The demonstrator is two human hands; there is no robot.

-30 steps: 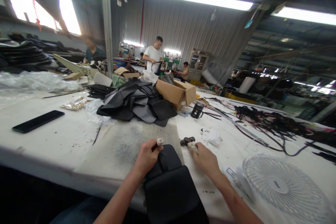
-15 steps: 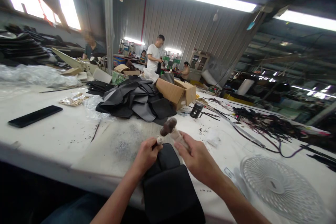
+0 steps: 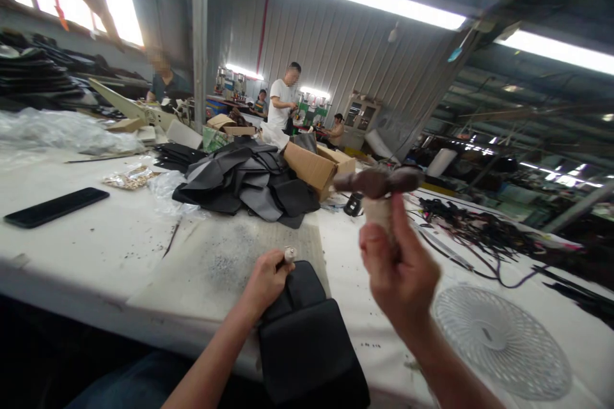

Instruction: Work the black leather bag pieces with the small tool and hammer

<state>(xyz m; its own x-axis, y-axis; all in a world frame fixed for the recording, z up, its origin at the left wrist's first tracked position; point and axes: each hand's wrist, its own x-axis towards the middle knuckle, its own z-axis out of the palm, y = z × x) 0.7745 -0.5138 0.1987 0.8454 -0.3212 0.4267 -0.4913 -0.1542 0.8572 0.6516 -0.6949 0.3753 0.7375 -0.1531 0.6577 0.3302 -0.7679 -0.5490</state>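
Note:
My left hand (image 3: 267, 279) is closed around a short pale cylindrical tool (image 3: 290, 254), held upright at the upper left edge of a black padded piece (image 3: 309, 345). That black piece lies over the table's front edge and has a smaller flap at its far end. Raised to the right of it, my right hand (image 3: 400, 265) grips a hammer (image 3: 378, 184) by its pale wrapped handle. The hammer's dark head is blurred, high above the table and apart from the pale tool.
Black pieces (image 3: 249, 179) are heaped beside a cardboard box (image 3: 309, 169). A phone (image 3: 56, 207) and a bag of small metal parts (image 3: 129, 177) lie left, a white fan grille (image 3: 499, 340) right. Dark straps (image 3: 470, 220) and a black cup (image 3: 354, 204) lie farther back. Several people are beyond.
My right hand has lifted the hammer up and to the right, away from the pale tool. My left hand keeps its hold in nearly the same place. The view has shifted slightly.

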